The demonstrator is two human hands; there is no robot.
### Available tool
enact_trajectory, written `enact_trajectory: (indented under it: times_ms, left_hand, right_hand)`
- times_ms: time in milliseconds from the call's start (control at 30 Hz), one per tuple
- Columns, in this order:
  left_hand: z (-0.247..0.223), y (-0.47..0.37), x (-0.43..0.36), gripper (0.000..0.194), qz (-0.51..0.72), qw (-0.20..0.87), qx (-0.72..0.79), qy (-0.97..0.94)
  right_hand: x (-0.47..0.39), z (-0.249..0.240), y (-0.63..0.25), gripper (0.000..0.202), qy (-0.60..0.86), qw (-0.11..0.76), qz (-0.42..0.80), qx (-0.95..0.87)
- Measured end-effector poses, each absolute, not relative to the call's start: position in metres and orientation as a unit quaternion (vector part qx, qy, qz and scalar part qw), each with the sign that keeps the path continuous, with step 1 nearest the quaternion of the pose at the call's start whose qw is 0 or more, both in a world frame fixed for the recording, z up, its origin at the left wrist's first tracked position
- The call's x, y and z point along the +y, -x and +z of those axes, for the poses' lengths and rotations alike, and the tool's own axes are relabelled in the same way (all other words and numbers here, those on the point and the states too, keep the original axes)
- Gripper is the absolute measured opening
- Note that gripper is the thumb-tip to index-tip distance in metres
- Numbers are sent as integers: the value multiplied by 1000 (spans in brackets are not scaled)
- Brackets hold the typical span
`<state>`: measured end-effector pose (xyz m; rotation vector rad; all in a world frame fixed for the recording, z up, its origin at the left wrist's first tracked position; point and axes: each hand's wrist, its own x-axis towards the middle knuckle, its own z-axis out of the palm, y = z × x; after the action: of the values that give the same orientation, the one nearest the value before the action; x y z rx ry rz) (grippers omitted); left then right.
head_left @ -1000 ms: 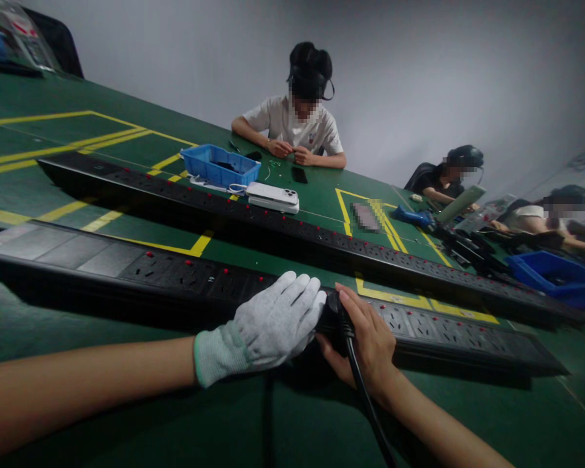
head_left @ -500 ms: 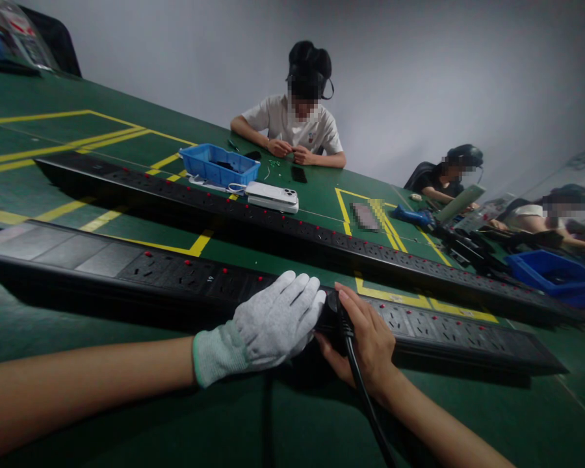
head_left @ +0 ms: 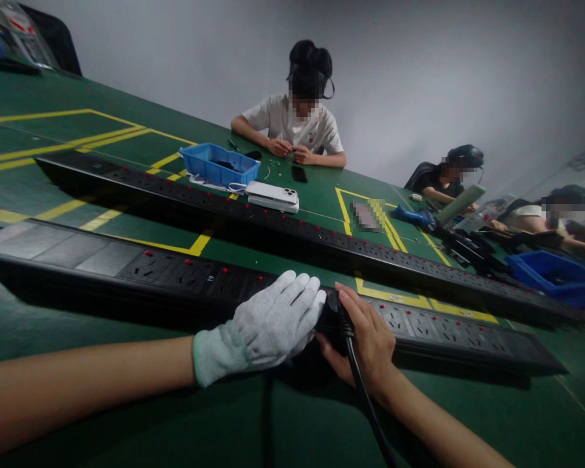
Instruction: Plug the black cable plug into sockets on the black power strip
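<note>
A long black power strip with several sockets and small red lights lies across the green table before me. My left hand, in a grey glove with a green cuff, is closed over the strip's middle, its fingers laid across the top and its thumb hidden. Just right of it, my bare right hand grips a black power plug seated at a socket; its thumb is low on the strip's near side. From the plug a black cord runs down toward me.
A second power strip lies behind the first. Beyond it are a blue bin with dark parts and a white phone. Another blue bin stands right. A co-worker sits opposite; two more people sit at the right.
</note>
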<state>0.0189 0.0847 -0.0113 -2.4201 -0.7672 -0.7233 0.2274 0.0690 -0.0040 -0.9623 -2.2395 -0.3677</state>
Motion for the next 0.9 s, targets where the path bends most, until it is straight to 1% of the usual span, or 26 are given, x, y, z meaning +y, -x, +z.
enact_trajectory:
  times_ms: [433, 900]
  left_hand:
    - [-14, -17, 84, 51, -279, 252, -275, 885]
    - [-13, -16, 84, 50, -261, 244, -276, 892]
  right_hand:
    - [69, -4, -227, 79, 372, 332, -143, -855]
    - [69, -3, -227, 75, 370, 329, -139, -857]
